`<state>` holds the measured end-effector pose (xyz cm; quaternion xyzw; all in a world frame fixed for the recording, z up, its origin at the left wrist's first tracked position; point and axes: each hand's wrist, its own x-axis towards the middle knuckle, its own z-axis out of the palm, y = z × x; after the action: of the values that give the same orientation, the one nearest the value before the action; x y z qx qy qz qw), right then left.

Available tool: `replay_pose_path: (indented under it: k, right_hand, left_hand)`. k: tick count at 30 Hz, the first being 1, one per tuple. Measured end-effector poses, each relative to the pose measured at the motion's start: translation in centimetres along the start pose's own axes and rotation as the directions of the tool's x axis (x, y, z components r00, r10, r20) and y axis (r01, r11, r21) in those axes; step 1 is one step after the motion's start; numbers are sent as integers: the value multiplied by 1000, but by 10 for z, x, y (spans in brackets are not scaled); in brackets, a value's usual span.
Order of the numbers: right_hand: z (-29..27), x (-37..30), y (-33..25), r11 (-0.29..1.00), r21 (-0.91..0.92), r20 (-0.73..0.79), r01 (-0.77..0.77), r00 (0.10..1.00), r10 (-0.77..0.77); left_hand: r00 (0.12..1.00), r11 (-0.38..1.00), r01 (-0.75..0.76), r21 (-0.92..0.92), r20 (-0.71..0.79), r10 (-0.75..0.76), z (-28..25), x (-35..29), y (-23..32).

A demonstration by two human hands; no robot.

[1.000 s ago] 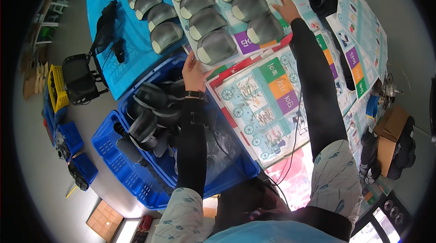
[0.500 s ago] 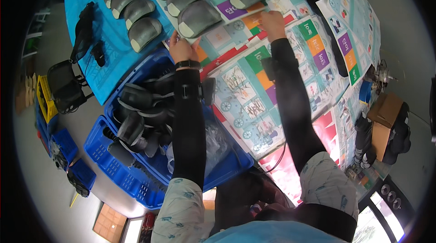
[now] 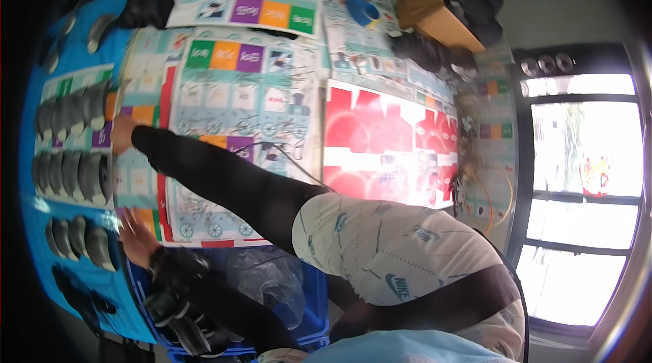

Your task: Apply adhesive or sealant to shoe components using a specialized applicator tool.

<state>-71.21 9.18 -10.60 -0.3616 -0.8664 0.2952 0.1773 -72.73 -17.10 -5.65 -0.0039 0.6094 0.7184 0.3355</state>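
Note:
Rows of curved dark-grey cap-like pieces with pale ends (image 3: 94, 176) lie on a printed sheet (image 3: 100, 137) at the left. At the sheet's near edge my right hand (image 3: 124, 134) is closed, its fingertips blurred and partly hidden. My left hand (image 3: 140, 239) is beside the corner of the same sheet, fingers spread and nothing visible in them. Further curved grey pieces (image 3: 100, 249) rest on the blue table cover (image 3: 125, 298) just beyond my left hand.
Below my left arm stands a blue crate (image 3: 314, 295) holding dark padded pieces (image 3: 187, 336) and a clear plastic bag (image 3: 268, 285). Printed boards (image 3: 299, 118) and a red-and-white sheet (image 3: 390, 139) cover the table. A cardboard box (image 3: 435, 6) with black items stands at the back.
The view has swung to the right, so the sheet and both hands now show at the left. My left hand's fingers have spread apart; my right hand remains at the sheet's edge.

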Motion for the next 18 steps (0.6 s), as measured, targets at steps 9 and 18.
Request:
replay_pose_path:
  k: [9, 18]
  right_hand:
    - [-289, -371, 44, 776, 538, -22, -329, 915, 403]
    - [-556, -737, 28, 688, 312, -189, -655, 667, 720]
  left_hand:
    - [885, 949, 300, -99, 400, -238, 38, -250, -36]
    - [677, 918, 365, 157, 632, -377, 74, -422, -53]
